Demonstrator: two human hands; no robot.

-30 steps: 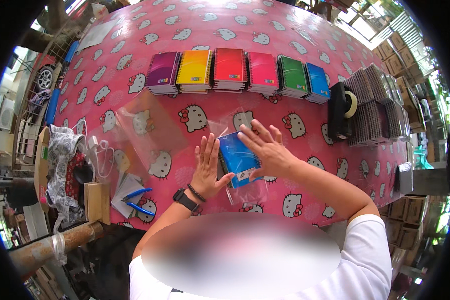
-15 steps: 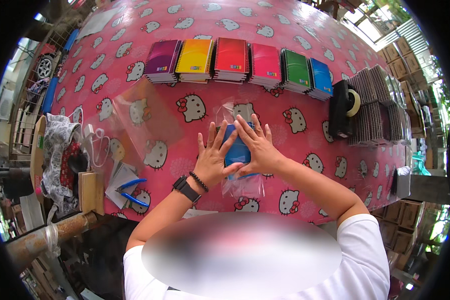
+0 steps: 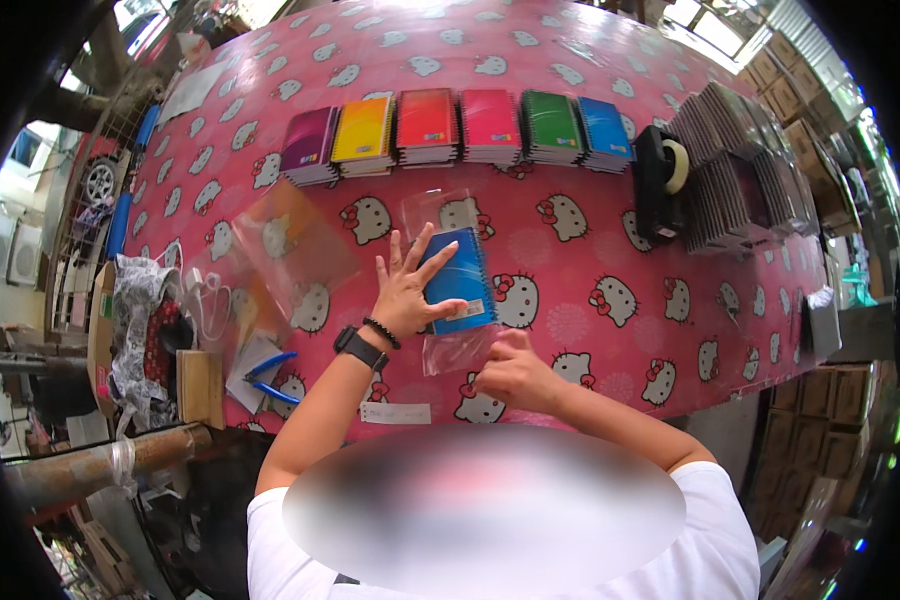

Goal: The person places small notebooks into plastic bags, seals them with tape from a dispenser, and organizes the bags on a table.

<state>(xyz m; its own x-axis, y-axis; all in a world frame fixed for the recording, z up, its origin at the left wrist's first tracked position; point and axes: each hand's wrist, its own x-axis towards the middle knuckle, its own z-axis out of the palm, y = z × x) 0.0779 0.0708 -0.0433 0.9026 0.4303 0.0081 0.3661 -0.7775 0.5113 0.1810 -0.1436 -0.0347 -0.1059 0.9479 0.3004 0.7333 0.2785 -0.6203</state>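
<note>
In front of me a blue spiral notebook (image 3: 460, 262) lies inside a clear plastic sleeve (image 3: 448, 356) that reaches past its top and bottom. A small white label shows near the notebook's lower edge. My left hand (image 3: 410, 290) rests with spread fingers on the notebook's left side, thumb across its lower part. My right hand (image 3: 518, 370) is closed, fingers curled, just off the sleeve's lower right corner. Whether it pinches the plastic cannot be seen.
Beyond stands a row of notebook stacks (image 3: 427, 122) in several colours. At right are a black tape dispenser (image 3: 654, 190) and wrapped notebook piles (image 3: 735, 205). Loose clear sleeves (image 3: 300, 245), blue-handled pliers (image 3: 270, 380) and patterned cloth (image 3: 140, 310) lie left.
My right hand has left the notebook, moved down toward me and curled closed. My left hand stays spread on the notebook, which is now mostly uncovered. The view has shifted slightly.
</note>
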